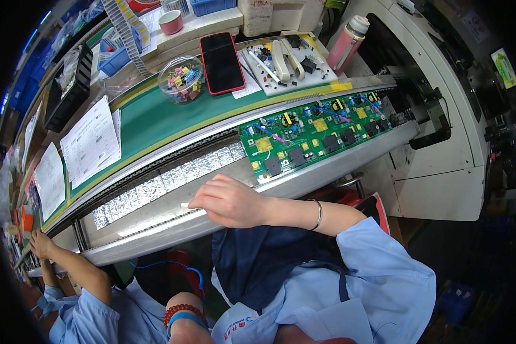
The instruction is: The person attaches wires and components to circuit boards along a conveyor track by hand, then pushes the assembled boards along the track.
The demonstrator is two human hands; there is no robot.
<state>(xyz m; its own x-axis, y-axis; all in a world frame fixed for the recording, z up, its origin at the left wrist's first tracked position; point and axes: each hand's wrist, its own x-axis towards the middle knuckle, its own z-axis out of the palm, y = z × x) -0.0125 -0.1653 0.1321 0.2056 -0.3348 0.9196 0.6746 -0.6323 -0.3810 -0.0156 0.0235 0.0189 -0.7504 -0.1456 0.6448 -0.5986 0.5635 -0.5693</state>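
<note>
My right hand [226,200] is closed over the near rail of the metal conveyor [338,161], a silver bangle on its wrist. A small white piece [186,204] pokes out between its fingertips; its kind is unclear. Just right of this hand, green circuit boards [312,143] sit in a row on the conveyor, carrying black blocks, yellow parts and blue wires. At the lower edge, my left hand [190,335] shows only near its wrist, with red beads and a blue band; its fingers are hidden.
Beyond the conveyor are a clear tub of small colored parts [180,80], a red-edged phone [221,63], a white tray of parts [289,66] and a pink bottle [348,45]. Paper sheets [92,139] lie left. A co-worker's hand [40,245] touches the conveyor's left end. A white machine [441,166] stands right.
</note>
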